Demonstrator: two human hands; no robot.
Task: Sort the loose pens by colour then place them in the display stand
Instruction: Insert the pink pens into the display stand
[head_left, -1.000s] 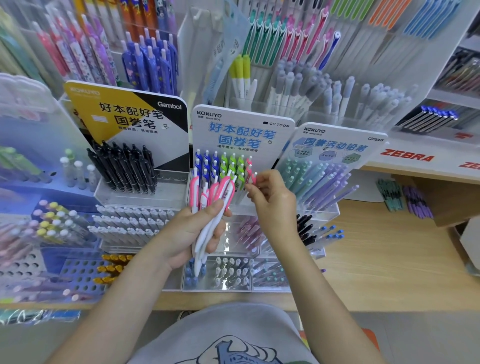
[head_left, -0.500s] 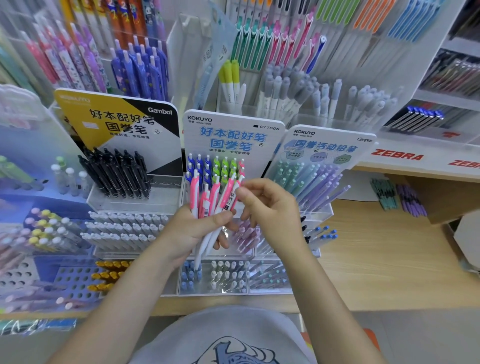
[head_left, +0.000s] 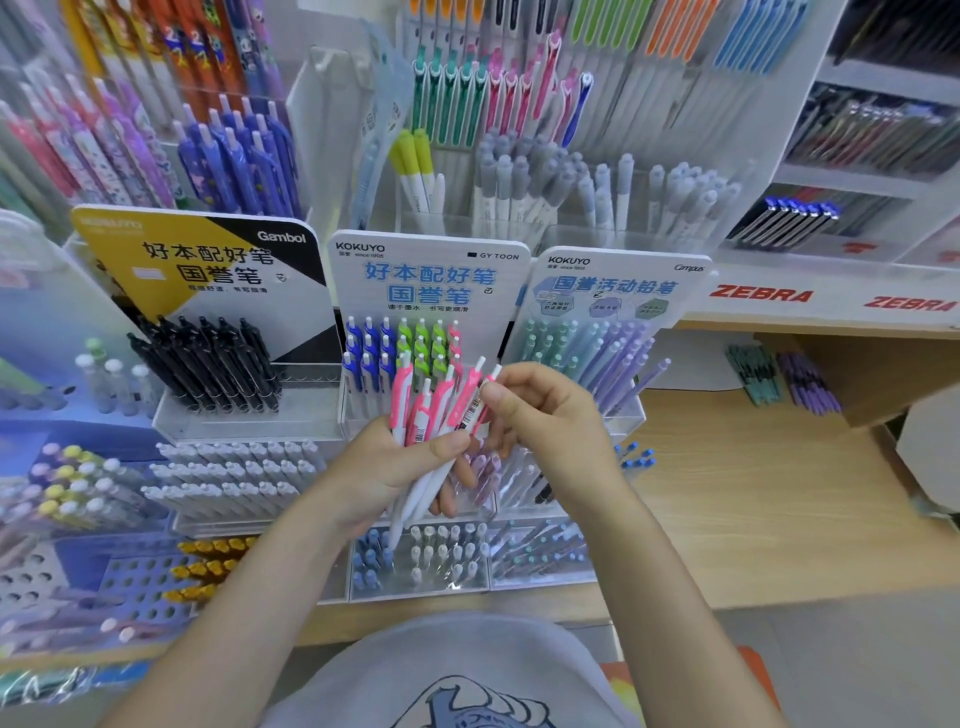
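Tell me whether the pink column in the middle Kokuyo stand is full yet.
Not clearly full. The pink column shows fewer pens than the blue and green; the pink pens in the left hand hide its lower part.

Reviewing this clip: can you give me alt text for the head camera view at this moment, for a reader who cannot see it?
A person's left hand grips a bunch of pink-and-white pens while the right hand pinches the top of one of them. Behind stands a white Kokuyo display stand holding blue, green and pink pens, among crowded shelves of other pens.
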